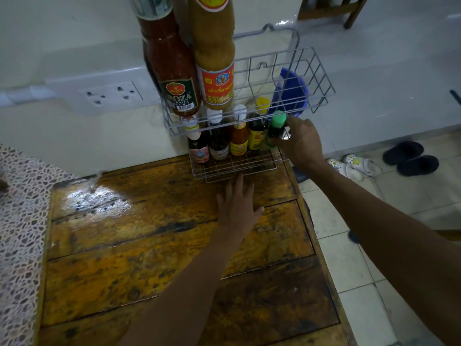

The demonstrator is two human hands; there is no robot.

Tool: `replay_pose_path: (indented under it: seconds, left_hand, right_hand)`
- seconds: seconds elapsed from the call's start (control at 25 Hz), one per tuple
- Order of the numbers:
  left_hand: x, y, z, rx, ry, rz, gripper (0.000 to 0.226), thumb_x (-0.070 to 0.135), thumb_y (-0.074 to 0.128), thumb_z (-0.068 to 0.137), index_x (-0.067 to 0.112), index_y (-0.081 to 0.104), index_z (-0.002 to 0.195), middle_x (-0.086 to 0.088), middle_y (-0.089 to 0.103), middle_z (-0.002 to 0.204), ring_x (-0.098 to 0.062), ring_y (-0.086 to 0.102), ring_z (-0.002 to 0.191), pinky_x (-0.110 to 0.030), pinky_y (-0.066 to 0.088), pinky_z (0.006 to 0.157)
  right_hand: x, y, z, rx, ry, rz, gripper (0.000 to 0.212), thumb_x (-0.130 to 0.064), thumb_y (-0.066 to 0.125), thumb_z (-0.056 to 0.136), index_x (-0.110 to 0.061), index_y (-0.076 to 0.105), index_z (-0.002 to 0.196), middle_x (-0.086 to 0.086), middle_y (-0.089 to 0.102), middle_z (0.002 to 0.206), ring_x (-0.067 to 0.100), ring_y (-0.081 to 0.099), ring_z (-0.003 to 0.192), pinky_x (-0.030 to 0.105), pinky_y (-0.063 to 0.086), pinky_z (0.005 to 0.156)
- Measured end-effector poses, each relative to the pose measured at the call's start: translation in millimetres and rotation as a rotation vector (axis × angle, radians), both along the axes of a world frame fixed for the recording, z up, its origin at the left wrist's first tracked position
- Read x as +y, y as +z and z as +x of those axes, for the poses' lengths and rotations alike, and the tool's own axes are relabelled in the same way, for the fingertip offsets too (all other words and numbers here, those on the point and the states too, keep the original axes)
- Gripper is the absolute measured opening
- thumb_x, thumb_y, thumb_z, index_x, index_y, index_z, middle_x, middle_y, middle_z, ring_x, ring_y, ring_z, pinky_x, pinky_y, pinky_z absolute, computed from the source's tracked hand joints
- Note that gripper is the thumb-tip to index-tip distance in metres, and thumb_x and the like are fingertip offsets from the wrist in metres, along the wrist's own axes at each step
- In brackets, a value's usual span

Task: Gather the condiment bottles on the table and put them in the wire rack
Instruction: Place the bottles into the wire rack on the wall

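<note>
A two-tier wire rack [321, 78] stands at the far edge of the worn wooden table [154, 245]. Its upper shelf holds a ketchup bottle [172, 71], a tall yellow sauce bottle [214, 58] and a blue bowl [289, 88]. Several small sauce bottles [218, 141] line the lower shelf. My right hand [301, 143] is shut on a green-capped dark bottle [277, 126] at the right end of that row. My left hand [237, 206] lies flat and open on the table, fingertips just in front of the rack's base.
A white wall with a power socket [112, 93] runs behind the table. A pebble-patterned surface [20, 221] adjoins the table on the left. Slippers [411, 158] and sandals [354, 166] lie on the tiled floor to the right. A wooden chair [331, 8] stands far back.
</note>
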State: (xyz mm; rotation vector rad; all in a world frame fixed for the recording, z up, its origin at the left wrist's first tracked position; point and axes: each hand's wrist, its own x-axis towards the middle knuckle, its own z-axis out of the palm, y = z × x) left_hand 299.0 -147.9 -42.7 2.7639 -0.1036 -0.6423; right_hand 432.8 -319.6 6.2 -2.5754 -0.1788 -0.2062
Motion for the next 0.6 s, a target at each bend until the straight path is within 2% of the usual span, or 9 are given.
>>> replay_pose_path:
  seconds: [0.08,0.16,0.2,0.28,0.4,0.6]
  left_hand:
    - [0,-1,-2,-0.014,0.001,-0.004,0.076,0.058,0.054,0.100,0.023,0.026,0.162,-0.004,0.000,0.172,-0.035,0.002,0.157,-0.067,0.020,0.120]
    - [0,-2,-2,-0.016,0.002,0.000,0.075,0.058,0.053,0.100,0.024,0.026,0.161,-0.004,0.002,0.172,-0.034,0.003,0.157,-0.067,0.020,0.120]
    - [0,-2,-2,-0.018,0.002,0.006,0.076,0.059,0.053,0.100,0.024,0.027,0.161,-0.004,0.004,0.171,-0.034,0.003,0.157,-0.067,0.021,0.120]
    - [0,-5,-3,-0.032,0.001,0.012,0.076,0.060,0.054,0.099,0.024,0.028,0.161,-0.005,0.010,0.170,-0.033,0.005,0.157,-0.066,0.021,0.119]
    - [0,-8,-4,-0.055,0.002,0.015,0.076,0.060,0.054,0.099,0.024,0.028,0.161,-0.006,0.012,0.170,-0.033,0.006,0.157,-0.064,0.020,0.119]
    - [-1,-10,-6,-0.056,0.003,0.032,0.075,0.061,0.051,0.100,0.025,0.025,0.161,-0.005,0.010,0.171,-0.031,0.004,0.158,-0.062,0.019,0.120]
  right_hand:
    - [-1,-5,0,-0.001,-0.011,0.000,0.053,-0.028,0.082,0.077,-0.014,0.057,0.121,0.009,0.065,0.114,0.015,0.049,0.099,0.016,0.032,0.069]
    - [-1,-11,2,-0.016,0.010,-0.013,0.055,-0.029,0.082,0.076,-0.015,0.058,0.123,0.008,0.061,0.118,0.022,0.050,0.107,0.025,0.041,0.079]
    - [-2,-13,5,-0.017,0.007,-0.002,0.056,-0.031,0.082,0.074,-0.017,0.059,0.123,0.007,0.059,0.119,0.023,0.050,0.109,0.027,0.041,0.083]
    - [-3,-17,8,0.000,-0.020,0.066,0.054,-0.033,0.083,0.073,-0.018,0.061,0.120,0.003,0.060,0.115,0.019,0.051,0.105,0.024,0.039,0.081]
    - [-2,-21,6,-0.020,-0.020,0.115,0.053,-0.033,0.083,0.074,-0.019,0.061,0.121,0.001,0.061,0.111,0.019,0.054,0.102,0.028,0.046,0.081]
    - [-2,-31,1,0.042,-0.087,0.181,0.056,-0.034,0.079,0.080,-0.023,0.058,0.130,0.005,0.058,0.123,0.019,0.053,0.111,0.030,0.047,0.086]
